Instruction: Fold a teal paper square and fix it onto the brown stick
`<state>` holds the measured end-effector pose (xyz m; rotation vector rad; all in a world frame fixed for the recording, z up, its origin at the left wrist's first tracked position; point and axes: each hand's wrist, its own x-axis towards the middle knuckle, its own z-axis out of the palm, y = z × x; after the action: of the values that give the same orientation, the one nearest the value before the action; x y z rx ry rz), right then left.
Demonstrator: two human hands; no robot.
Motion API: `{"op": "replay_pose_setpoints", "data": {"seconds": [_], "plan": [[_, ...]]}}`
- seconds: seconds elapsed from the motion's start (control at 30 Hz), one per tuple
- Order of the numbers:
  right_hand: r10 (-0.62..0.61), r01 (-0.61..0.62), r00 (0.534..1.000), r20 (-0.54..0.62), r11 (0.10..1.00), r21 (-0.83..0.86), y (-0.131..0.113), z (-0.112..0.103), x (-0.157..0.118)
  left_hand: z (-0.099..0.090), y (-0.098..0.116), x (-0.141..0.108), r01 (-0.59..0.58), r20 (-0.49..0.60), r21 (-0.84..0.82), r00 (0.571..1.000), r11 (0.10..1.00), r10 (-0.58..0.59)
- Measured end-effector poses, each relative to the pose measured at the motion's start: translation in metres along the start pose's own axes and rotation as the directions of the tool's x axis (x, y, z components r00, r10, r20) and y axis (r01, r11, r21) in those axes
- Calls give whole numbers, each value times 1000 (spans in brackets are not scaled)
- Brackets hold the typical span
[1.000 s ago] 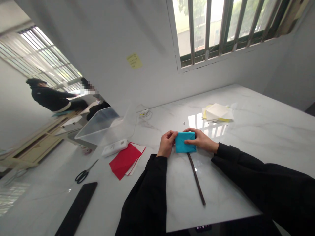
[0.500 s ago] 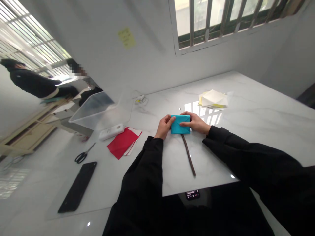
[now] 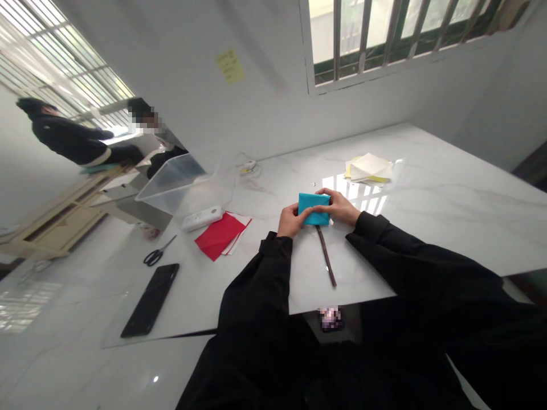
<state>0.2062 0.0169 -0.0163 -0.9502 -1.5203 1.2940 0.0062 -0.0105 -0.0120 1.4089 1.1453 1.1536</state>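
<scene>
The blue paper [image 3: 314, 208] under my fingers [image 3: 332, 200] is thin and matt. The table top [image 3: 448, 228] is smooth, shiny stone (it shines back the window light like a mirror). My sleeves [image 3: 256, 296] are soft-looking black cloth. The box [image 3: 179, 182] is clear plastic. The red paper [image 3: 217, 236] is matt too. The scissors [image 3: 166, 243] have thin metal blades, and the phone [image 3: 149, 300] is glossy and black.

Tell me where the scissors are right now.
In the head view, the black-handled scissors lie on the white marble table to the person's left, between the red folded paper and the black smartphone.
</scene>
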Motion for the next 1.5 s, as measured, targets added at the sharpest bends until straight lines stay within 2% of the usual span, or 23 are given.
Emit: {"op": "replay_pose_setpoints", "data": {"seconds": [0.17, 0.3, 0.5, 0.63, 1.2, 1.37, 1.5], "plan": [[-7, 7, 1000, 22, 1000, 6, -3, -1, -1, -2, -5, 4, 0, 0, 6, 1000, 1000, 0], [8, -12, 999, 52, 997, 77, -4, 0, -1, -6, -7, 6, 11, -20, -12, 1000, 1000, -11], [-60, 58, 997, -53, 998, -39, -10, 5, -2, -6, 3, 2, -11, 82, 130, 997, 991, 0], [-63, 55, 995, -81, 993, -101, -10, 7, -4, -4, 6, 0, 9, 117, 114, 993, 993, -23], [-117, 65, 978, -174, 958, -279, -4, 3, -2, -7, -1, 5, 30, 58, 28, 998, 999, -32], [-121, 76, 980, -156, 960, -271, -3, 1, -1, -7, -4, 6, 32, -12, -28, 999, 999, -33], [-139, 92, 978, -157, 957, -274, -3, -1, 0, -6, -3, 6, 32, -9, -40, 999, 999, -33]]}}
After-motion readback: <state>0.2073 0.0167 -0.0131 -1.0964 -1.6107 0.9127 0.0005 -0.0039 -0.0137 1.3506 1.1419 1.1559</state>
